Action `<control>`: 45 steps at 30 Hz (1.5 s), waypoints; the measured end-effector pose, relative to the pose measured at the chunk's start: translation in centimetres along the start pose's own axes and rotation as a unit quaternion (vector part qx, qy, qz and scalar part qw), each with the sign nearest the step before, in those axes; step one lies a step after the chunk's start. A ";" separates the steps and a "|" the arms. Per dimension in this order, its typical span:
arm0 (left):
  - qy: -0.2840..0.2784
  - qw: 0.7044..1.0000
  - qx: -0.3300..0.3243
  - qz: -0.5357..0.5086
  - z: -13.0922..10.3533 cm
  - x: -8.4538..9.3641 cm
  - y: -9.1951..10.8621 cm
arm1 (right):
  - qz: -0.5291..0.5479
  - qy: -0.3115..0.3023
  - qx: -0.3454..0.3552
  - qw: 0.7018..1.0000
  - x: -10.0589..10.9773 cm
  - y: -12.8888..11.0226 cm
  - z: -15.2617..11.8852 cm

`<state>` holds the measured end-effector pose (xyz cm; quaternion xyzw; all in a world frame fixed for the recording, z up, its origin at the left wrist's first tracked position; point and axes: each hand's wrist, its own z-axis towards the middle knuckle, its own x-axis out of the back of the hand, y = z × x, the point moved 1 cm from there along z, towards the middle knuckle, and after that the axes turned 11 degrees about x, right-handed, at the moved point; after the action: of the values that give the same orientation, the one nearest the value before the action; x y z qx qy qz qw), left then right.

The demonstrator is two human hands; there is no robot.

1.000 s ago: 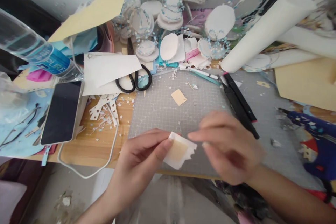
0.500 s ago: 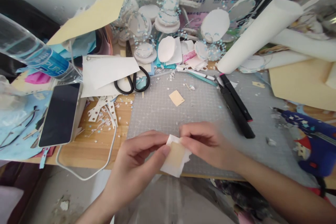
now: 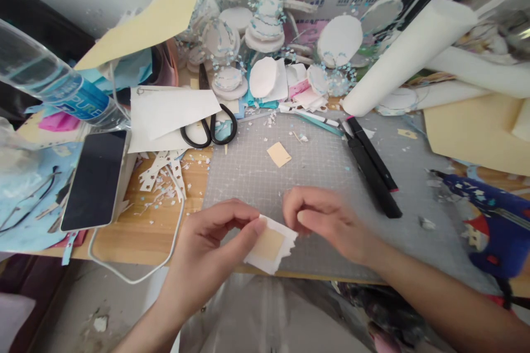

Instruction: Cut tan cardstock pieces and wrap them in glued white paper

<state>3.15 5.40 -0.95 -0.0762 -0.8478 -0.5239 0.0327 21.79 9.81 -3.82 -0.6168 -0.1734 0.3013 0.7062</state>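
Pinched between thumb and fingers of my left hand (image 3: 219, 240) is a small piece of white paper (image 3: 287, 237) with a ragged right edge. A beige rectangle of paper (image 3: 268, 245) lies on its face, leaving a white border around it. Just right of the ragged edge, apart from the paper, is my right hand (image 3: 325, 220), its fingers curled in and thumb against them; whatever may be in them is hidden. Beyond both hands, a small beige paper piece (image 3: 279, 154) lies on the grey cutting mat (image 3: 248, 176).
Black-handled scissors (image 3: 209, 127) lie partly under white paper at the left, near a phone (image 3: 95, 179) and a water bottle (image 3: 78, 94). A black cutter-like tool (image 3: 372, 176) and a blue glue gun (image 3: 497, 226) lie right. White discs and a paper roll (image 3: 409, 58) stand behind.
My right hand has let go of the white paper and moved slightly right. The paper has turned in my left hand, its ragged edge now facing right.
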 end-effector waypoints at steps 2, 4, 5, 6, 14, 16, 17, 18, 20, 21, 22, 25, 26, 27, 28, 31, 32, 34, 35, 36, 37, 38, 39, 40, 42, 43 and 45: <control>0.006 1.000 -0.008 -0.002 -0.1 0.2 0.0 | 0.050 0.026 -0.011 0.998 0.2 0.1 0.1; 0.010 1.000 -0.022 0.002 -0.1 0.1 0.1 | 0.050 0.034 -0.014 0.998 0.2 0.1 0.2; 0.009 0.999 -0.030 0.008 -0.2 0.1 0.1 | 0.035 0.028 -0.018 0.999 0.1 0.1 0.2; 0.007 0.999 -0.040 0.015 -0.2 0.0 0.2 | 0.016 0.019 -0.023 0.999 -0.1 0.0 0.2; -0.006 0.995 -0.078 0.057 -0.1 -0.5 0.1 | -0.069 -0.017 -0.028 0.997 -0.9 0.1 -0.2; -0.009 0.997 -0.067 0.042 -0.1 -0.5 0.1 | -0.062 -0.014 -0.021 0.998 -0.9 0.1 -0.1; -0.010 0.998 -0.060 0.035 -0.1 -0.4 0.1 | -0.054 -0.012 -0.020 0.998 -0.8 0.1 -0.1; -0.011 0.998 -0.055 0.027 -0.1 -0.4 0.1 | -0.043 -0.011 -0.021 0.999 -0.8 0.1 0.0; -0.004 0.999 -0.045 0.013 -0.1 -0.4 0.2 | -0.023 -0.005 -0.019 1.000 -0.7 0.0 0.1; 0.001 0.999 -0.041 0.006 -0.1 -0.3 0.2 | -0.018 -0.001 -0.020 1.000 -0.7 -0.1 0.2; 0.006 0.999 -0.037 -0.001 -0.1 -0.3 0.2 | -0.019 0.005 -0.021 1.000 -0.6 -0.1 0.2; 0.004 1.000 -0.026 -0.007 0.0 -0.2 0.0 | -0.032 0.015 -0.026 0.999 -0.6 -0.2 0.1; -0.004 1.000 -0.024 -0.004 0.0 -0.3 -0.1 | -0.033 0.014 -0.027 0.999 -0.6 -0.2 0.1; -0.013 1.000 -0.020 0.002 0.0 -0.3 -0.2 | -0.029 0.012 -0.028 0.999 -0.7 -0.1 0.0; -0.020 1.000 -0.016 0.007 0.0 -0.4 -0.3 | -0.022 0.011 -0.029 0.999 -0.7 -0.1 0.1; -0.033 0.999 -0.002 0.016 0.0 -0.5 -0.4 | 0.029 0.014 -0.040 0.999 -0.5 0.1 0.2; -0.035 0.999 0.001 0.017 0.0 -0.5 -0.3 | 0.058 0.018 -0.043 0.997 -0.4 0.3 0.3; -0.037 0.999 0.000 0.023 0.1 -0.4 -0.3 | 0.122 0.029 -0.045 0.991 -0.1 0.6 0.4; -0.035 0.999 -0.002 0.032 0.2 -0.4 -0.4 | 0.152 0.033 -0.042 0.987 0.0 0.7 0.4; -0.030 0.998 -0.005 0.049 0.4 -0.4 -0.5 | 0.178 0.034 -0.037 0.983 0.1 0.9 0.4; -0.024 0.997 -0.010 0.076 0.6 -0.4 -0.6 | 0.195 0.030 -0.033 0.980 0.1 1.0 0.3; -0.019 0.994 -0.020 0.110 0.8 -0.4 -0.7 | 0.204 0.024 -0.030 0.978 0.1 1.1 0.3; -0.009 0.988 -0.038 0.148 1.0 -0.4 -0.9 | 0.205 0.017 -0.028 0.978 0.1 1.2 0.1; 0.009 0.981 -0.064 0.182 1.2 -0.5 -1.0 | 0.199 0.010 -0.025 0.980 0.1 1.3 0.0; 0.064 0.965 -0.127 0.222 1.3 -0.6 -1.2 | 0.169 0.001 -0.021 0.985 0.1 1.3 -0.1; 0.093 0.959 -0.156 0.220 1.2 -0.6 -1.2 | 0.150 -0.002 -0.019 0.988 0.1 1.2 -0.1; 0.119 0.957 -0.195 0.180 0.8 -0.7 -0.9 | 0.106 -0.003 -0.026 0.994 0.0 0.9 -0.1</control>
<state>3.66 5.64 -2.22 -0.1697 -0.6916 -0.6696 0.2113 21.63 9.80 -4.68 -0.6488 -0.1166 0.3717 0.6537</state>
